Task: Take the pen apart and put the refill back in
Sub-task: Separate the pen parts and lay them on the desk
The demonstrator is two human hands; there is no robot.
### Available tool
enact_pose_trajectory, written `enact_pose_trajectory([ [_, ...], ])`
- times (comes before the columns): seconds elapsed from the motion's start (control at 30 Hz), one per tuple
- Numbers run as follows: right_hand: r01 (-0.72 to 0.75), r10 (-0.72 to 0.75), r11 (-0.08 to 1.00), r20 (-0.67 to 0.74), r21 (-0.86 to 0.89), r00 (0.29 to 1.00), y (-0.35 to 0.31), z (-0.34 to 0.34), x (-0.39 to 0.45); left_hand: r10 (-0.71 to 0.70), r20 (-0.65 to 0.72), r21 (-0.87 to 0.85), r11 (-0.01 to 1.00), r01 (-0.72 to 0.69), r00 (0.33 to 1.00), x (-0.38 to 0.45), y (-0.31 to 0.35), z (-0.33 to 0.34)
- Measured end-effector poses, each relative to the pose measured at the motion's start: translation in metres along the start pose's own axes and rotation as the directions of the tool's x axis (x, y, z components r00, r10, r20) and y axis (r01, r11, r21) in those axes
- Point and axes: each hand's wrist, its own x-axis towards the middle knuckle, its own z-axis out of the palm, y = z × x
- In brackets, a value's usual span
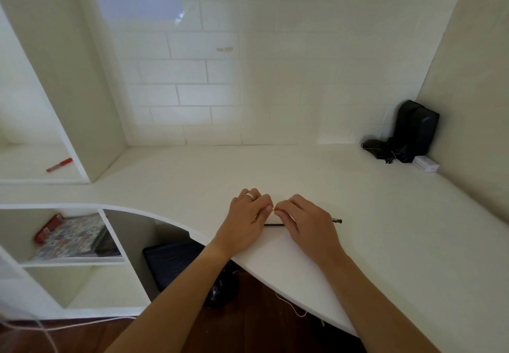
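Observation:
My left hand and my right hand meet fingertip to fingertip over the white desk. Between the fingertips shows a small gold-coloured pen part, pinched from both sides. A dark pen end pokes out to the right from under my right hand; the rest of that piece is hidden by the hand. A thin black rod, perhaps the refill, lies on the desk just below the fingertips, running between the two hands. Whether either hand touches it I cannot tell.
A black speaker with tangled cables and a small white box sit in the back right corner. A red marker lies on the left shelf. Books fill a cubby below. The desk's curved front edge runs just under my wrists.

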Motion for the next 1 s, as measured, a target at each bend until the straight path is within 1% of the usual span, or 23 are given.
enact_pose_trajectory([
  [0.1,-0.007,0.007,1.000,-0.011,-0.001,1.000,0.001,-0.001,0.000,0.005,-0.027,-0.069,0.998,-0.007,1.000,-0.001,-0.002,0.000],
  [0.17,-0.017,0.017,1.000,-0.001,0.009,1.000,0.000,0.000,0.000,-0.005,-0.026,-0.140,0.990,0.002,1.000,-0.002,-0.001,-0.001],
  [0.27,-0.018,0.018,1.000,0.012,0.024,1.000,0.000,0.001,0.001,-0.018,-0.037,-0.203,0.979,0.010,0.999,-0.004,0.002,-0.004],
  [0.37,-0.026,0.026,0.999,0.016,0.020,1.000,-0.001,0.000,0.001,-0.032,-0.114,-0.233,0.973,0.004,0.993,-0.005,0.004,-0.008],
  [0.43,-0.078,0.078,0.997,0.003,-0.022,0.997,0.001,0.001,0.001,-0.114,-0.195,-0.248,0.967,0.063,0.974,-0.006,0.003,-0.010],
  [0.5,-0.168,0.167,0.983,-0.019,-0.067,0.986,0.004,0.001,0.000,-0.217,-0.292,-0.208,0.965,0.160,0.931,-0.007,0.000,-0.010],
  [0.53,-0.208,0.207,0.974,-0.022,-0.084,0.978,0.005,0.001,0.000,-0.238,-0.327,-0.137,0.969,0.204,0.915,-0.005,-0.002,-0.010],
  [0.57,-0.235,0.234,0.967,-0.022,-0.096,0.972,0.005,0.002,0.000,-0.217,-0.344,-0.022,0.975,0.223,0.914,-0.002,-0.004,-0.009],
  [0.6,-0.249,0.248,0.963,-0.020,-0.104,0.969,0.005,0.003,0.000,-0.154,-0.335,0.123,0.971,0.205,0.929,0.003,-0.006,-0.008],
  [0.63,-0.252,0.252,0.961,-0.018,-0.110,0.968,0.005,0.003,0.000,-0.072,-0.296,0.268,0.951,0.155,0.952,0.010,-0.007,-0.008],
  [0.67,-0.252,0.252,0.961,-0.014,-0.114,0.968,0.004,0.003,0.000,-0.001,-0.232,0.389,0.916,0.094,0.973,0.018,-0.008,-0.007],
  [0.73,-0.249,0.249,0.962,-0.014,-0.111,0.968,0.003,0.003,0.000,0.081,-0.075,0.550,0.835,-0.027,0.994,0.036,-0.008,-0.008],
  [0.8,-0.249,0.249,0.963,-0.019,-0.106,0.968,0.004,0.003,0.000,0.106,0.048,0.652,0.750,-0.112,0.993,0.052,-0.006,-0.010],
  [0.9,-0.233,0.232,0.964,-0.024,-0.129,0.972,0.004,0.003,0.001,0.091,0.161,0.741,0.646,-0.181,0.983,0.070,-0.008,-0.011],
  [1.0,-0.227,0.226,0.963,-0.023,-0.146,0.974,0.005,0.003,0.000,0.067,0.216,0.734,0.647,-0.207,0.974,0.080,-0.015,-0.009],
])
